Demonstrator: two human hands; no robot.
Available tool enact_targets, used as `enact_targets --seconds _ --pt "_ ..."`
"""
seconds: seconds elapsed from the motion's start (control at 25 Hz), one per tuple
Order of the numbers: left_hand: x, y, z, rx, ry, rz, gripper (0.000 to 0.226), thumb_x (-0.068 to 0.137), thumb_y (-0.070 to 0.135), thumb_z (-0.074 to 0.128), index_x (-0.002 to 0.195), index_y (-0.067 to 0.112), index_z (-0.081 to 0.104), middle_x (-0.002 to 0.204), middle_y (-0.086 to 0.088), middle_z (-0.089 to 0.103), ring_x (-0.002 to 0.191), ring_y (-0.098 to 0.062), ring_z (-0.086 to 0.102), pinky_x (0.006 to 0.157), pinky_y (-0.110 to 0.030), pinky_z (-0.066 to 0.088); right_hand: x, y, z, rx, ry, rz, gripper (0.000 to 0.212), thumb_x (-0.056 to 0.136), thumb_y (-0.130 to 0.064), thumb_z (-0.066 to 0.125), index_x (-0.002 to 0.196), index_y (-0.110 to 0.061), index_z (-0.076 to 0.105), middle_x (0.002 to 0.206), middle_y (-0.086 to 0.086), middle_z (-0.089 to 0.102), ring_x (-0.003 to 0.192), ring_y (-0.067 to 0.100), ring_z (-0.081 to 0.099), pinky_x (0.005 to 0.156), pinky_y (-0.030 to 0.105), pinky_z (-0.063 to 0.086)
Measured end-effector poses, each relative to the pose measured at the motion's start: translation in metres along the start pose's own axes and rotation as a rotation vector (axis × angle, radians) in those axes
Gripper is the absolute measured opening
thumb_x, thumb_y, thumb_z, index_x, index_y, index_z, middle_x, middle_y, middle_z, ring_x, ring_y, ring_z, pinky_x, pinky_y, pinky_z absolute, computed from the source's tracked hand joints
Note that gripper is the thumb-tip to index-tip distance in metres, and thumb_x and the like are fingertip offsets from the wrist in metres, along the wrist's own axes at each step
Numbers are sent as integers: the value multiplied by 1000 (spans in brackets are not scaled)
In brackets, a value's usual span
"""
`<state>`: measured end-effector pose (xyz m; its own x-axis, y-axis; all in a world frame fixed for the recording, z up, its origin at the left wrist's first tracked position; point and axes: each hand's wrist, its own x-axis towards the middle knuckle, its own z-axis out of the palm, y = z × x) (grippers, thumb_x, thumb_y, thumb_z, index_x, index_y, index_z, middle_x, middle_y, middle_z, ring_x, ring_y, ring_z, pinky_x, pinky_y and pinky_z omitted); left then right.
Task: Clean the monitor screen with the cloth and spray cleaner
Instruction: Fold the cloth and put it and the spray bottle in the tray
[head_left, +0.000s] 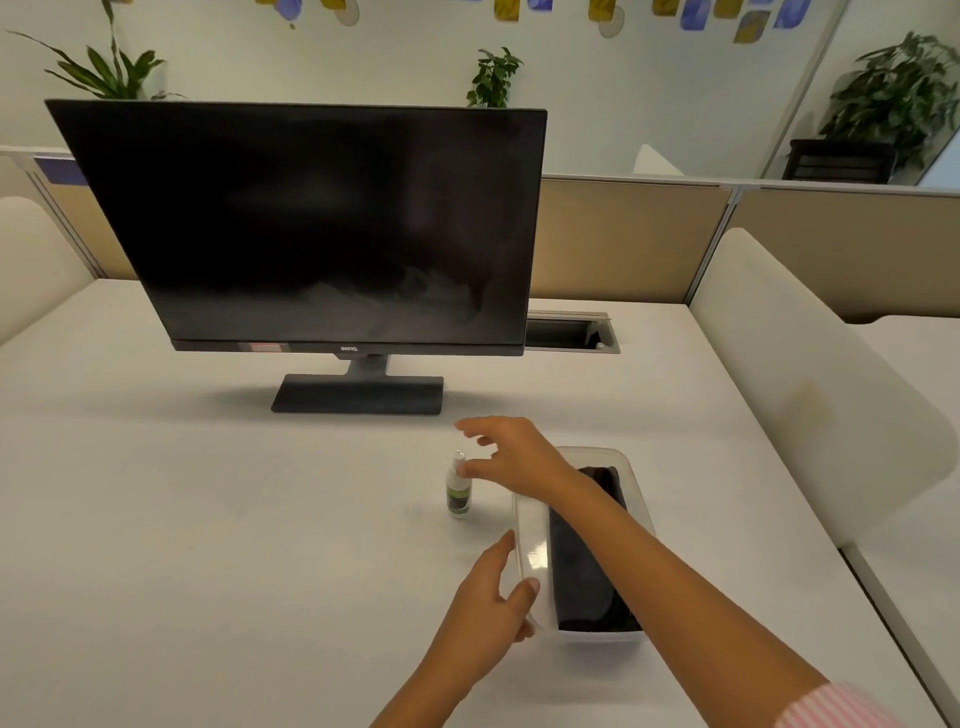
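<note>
A black monitor stands on its flat base at the back of the white table, its dark screen smeared low down. A small spray bottle with a white nozzle and green label stands upright in front of it. Just right of the bottle sits a clear plastic box holding a dark folded cloth. My left hand grips the box's left wall near its front corner. My right hand hovers with fingers spread just above and right of the bottle's nozzle; whether a fingertip touches it is unclear.
An open cable hatch is set into the table behind the monitor's right edge. Cream padded seat backs flank the table on both sides. Low beige partitions and potted plants stand behind.
</note>
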<state>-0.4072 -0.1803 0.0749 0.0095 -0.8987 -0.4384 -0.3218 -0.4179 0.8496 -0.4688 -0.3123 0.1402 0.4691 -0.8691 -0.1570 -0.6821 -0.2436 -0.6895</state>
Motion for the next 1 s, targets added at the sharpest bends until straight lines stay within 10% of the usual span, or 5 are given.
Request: enact_targets --seconds 0.36,0.76,1.0 --pt "-2 -4 -1 -68 -7 -45 52 91 38 51 138 38 28 135 -1 50 66 -5 68 51 -9 47 9 -1 20 -11 96 -17 31 85 -22 67 113 -8 65 113 12 66 101 26 61 86 22 45" --pt "-7 -2 -2 -105 -33 -56 44 91 41 52 131 37 34 125 5 52 73 -10 68 56 -13 50 -54 -1 -73 -86 609 -77 27 86 -28 65 108 -12 65 95 -2 63 78 8 55 65 -3 34" --pt "-7 -1 1 -14 -6 -61 42 91 46 48 129 37 34 134 10 41 99 -12 58 76 -19 50 -54 32 -39 -35 398 118 29 89 -26 63 114 -12 63 113 9 66 95 20 62 90 26 48"
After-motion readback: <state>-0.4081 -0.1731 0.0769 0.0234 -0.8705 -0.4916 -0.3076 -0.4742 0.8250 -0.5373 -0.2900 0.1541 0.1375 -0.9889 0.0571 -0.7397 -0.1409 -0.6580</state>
